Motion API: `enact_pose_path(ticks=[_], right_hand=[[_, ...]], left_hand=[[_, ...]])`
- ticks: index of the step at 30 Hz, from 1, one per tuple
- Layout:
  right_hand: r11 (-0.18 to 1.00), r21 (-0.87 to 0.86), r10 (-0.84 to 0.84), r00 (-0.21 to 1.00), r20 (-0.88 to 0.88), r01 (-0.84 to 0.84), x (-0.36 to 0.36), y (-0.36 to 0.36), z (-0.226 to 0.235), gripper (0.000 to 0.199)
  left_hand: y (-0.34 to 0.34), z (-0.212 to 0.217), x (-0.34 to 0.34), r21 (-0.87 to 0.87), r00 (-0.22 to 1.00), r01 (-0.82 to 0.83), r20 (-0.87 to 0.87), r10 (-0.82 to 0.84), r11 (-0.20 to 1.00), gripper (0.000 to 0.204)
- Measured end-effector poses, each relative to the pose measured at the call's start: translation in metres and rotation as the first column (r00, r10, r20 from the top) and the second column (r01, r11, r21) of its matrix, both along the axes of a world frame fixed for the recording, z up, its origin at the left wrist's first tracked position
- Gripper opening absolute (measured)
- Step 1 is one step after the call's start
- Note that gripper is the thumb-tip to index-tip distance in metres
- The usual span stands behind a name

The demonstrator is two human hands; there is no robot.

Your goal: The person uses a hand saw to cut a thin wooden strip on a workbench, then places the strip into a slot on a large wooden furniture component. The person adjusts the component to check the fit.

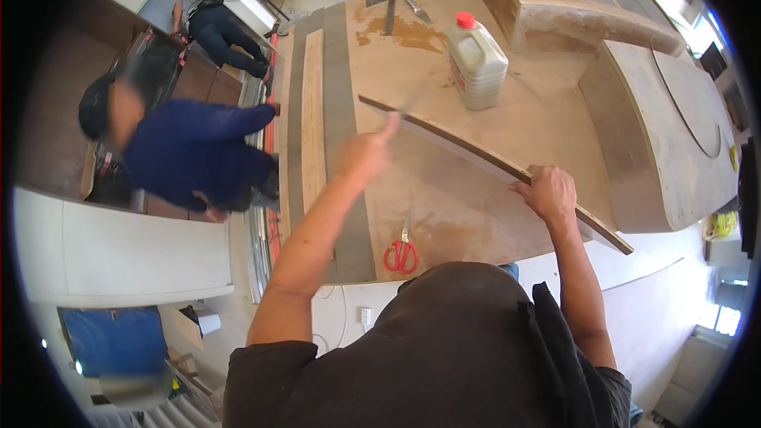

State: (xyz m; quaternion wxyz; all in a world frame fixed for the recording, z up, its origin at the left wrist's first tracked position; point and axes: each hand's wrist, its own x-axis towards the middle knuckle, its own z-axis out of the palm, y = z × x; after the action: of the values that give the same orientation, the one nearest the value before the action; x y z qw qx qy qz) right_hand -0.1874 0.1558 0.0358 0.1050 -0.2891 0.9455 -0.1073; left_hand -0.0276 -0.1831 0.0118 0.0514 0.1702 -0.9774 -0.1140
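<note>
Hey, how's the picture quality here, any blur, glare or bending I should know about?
Head view: the person's left hand looks motion-softened, while the red-handled scissors look crisper; head view: the window at lower right is blown out white; head view: fisheye distortion bows straight edges, with black corners.

Board [468, 145] runs diagonally through frame center, blocking straight reach to jug [478, 67] above it. Room to pass over tabletop [440, 194] below board; scissors [403, 244] obstruct lower center, curved box [634, 131] blocks right.
</note>
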Motion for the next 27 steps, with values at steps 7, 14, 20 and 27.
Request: enact_pose_path(ticks=[7,14,20,27], right_hand=[[0.998,-0.048,0.039,0.998,-0.054,-0.041,-0.008,0.003,-0.008,0.048],[0.998,-0.045,0.04,0.998,-0.043,-0.042,-0.004,0.001,-0.003,0.045],[0.999,-0.021,0.024,0.998,-0.064,-0.025,-0.005,-0.001,-0.005,0.047],[1.0,0.018,0.023,0.998,-0.052,-0.022,-0.004,0.0,-0.004,0.045]], left_hand=[[0.13,-0.01,-0.032,0.159,0.919,0.39,-0.137,-0.371,0.907,0.083],[-0.039,-0.005,0.013,0.059,0.997,-0.065,-0.046,0.068,0.996,0.081],[0.055,-0.002,-0.018,0.128,0.968,0.247,0.01,-0.25,0.96,0.08],[0.02,0.011,-0.005,0.114,0.992,0.087,0.084,-0.097,0.99,0.078]])
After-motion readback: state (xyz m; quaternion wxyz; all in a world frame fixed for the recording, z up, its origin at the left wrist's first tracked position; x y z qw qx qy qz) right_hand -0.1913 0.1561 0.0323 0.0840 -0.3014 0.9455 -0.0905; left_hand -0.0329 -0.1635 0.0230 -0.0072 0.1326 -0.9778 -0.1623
